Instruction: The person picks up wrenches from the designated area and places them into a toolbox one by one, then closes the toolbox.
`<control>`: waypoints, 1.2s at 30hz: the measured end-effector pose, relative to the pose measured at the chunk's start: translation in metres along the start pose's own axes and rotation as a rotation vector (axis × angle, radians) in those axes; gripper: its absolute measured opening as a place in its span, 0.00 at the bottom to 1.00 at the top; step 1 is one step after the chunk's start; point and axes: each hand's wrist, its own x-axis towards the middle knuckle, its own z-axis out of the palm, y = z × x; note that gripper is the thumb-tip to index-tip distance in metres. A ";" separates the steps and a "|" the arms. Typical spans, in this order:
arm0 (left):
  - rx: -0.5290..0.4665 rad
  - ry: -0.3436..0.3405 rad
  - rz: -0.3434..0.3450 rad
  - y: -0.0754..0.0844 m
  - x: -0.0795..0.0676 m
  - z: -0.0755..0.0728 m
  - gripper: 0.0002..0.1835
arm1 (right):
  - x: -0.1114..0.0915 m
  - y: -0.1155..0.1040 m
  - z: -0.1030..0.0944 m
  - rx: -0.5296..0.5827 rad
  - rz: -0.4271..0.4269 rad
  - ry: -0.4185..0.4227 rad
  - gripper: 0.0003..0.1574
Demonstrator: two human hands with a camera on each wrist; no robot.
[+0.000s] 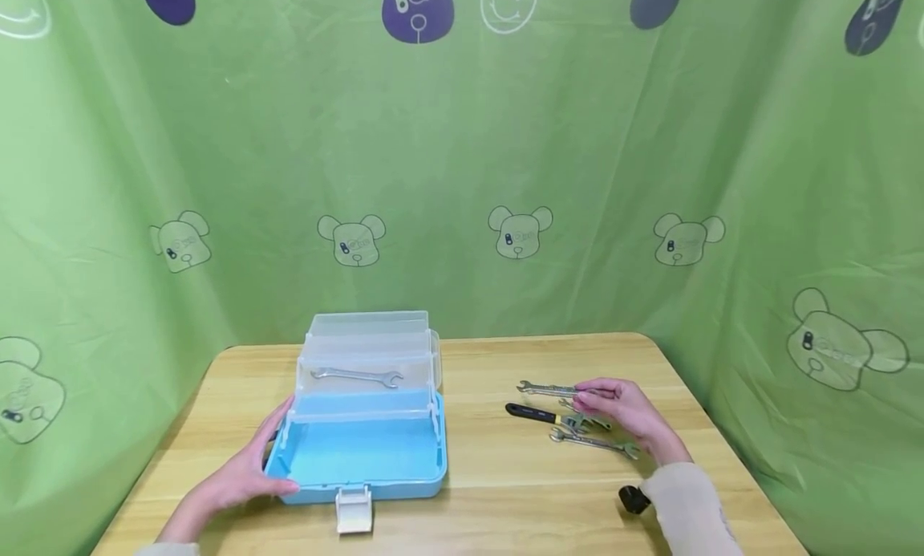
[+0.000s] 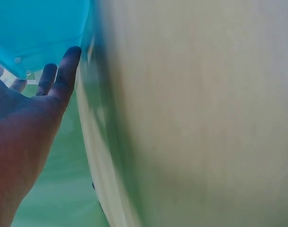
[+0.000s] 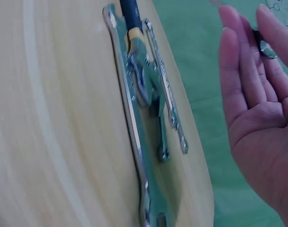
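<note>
A light-blue toolbox (image 1: 361, 489) stands with its clear tiered trays raised; one open-end wrench (image 1: 357, 375) lies in a tray. My left hand (image 1: 241, 472) rests at the box's left side, thumb along its front corner; in the left wrist view its fingers (image 2: 67, 71) lie straight against the blue wall. At the right, my right hand (image 1: 624, 407) pinches a silver wrench (image 1: 545, 389) by one end, over the other tools. Part of that wrench (image 3: 265, 47) shows between the fingers in the right wrist view. Below it are a black-handled adjustable wrench (image 1: 532, 413) and an open-end wrench (image 1: 595, 442).
A smaller wrench (image 3: 168, 90) lies beyond the adjustable one. The box's white latch (image 1: 354, 511) hangs down in front. A small black object (image 1: 634, 500) is beside the right sleeve. Green printed cloth (image 1: 462, 179) surrounds the wooden table (image 1: 498, 500) at the back and sides.
</note>
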 end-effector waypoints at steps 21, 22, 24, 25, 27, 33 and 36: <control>0.020 0.025 0.001 0.002 -0.002 0.002 0.74 | 0.009 -0.026 0.037 -0.005 -0.105 -0.030 0.28; 0.017 0.024 -0.005 0.003 -0.002 0.002 0.74 | 0.010 -0.026 0.039 -0.006 -0.106 -0.036 0.28; 0.010 0.025 -0.015 0.003 -0.002 0.002 0.74 | 0.011 -0.026 0.044 -0.006 -0.109 -0.046 0.28; 0.009 0.026 -0.018 0.003 -0.003 0.002 0.74 | 0.012 -0.027 0.046 -0.002 -0.111 -0.051 0.28; 0.004 0.030 -0.017 0.003 -0.003 0.002 0.74 | 0.014 -0.028 0.051 0.009 -0.116 -0.060 0.28; 0.013 0.029 0.003 0.002 -0.002 0.003 0.74 | 0.020 -0.034 0.070 0.028 -0.126 -0.074 0.28; 0.011 0.025 0.005 0.001 -0.001 0.003 0.74 | 0.025 -0.038 0.083 0.050 -0.131 -0.086 0.28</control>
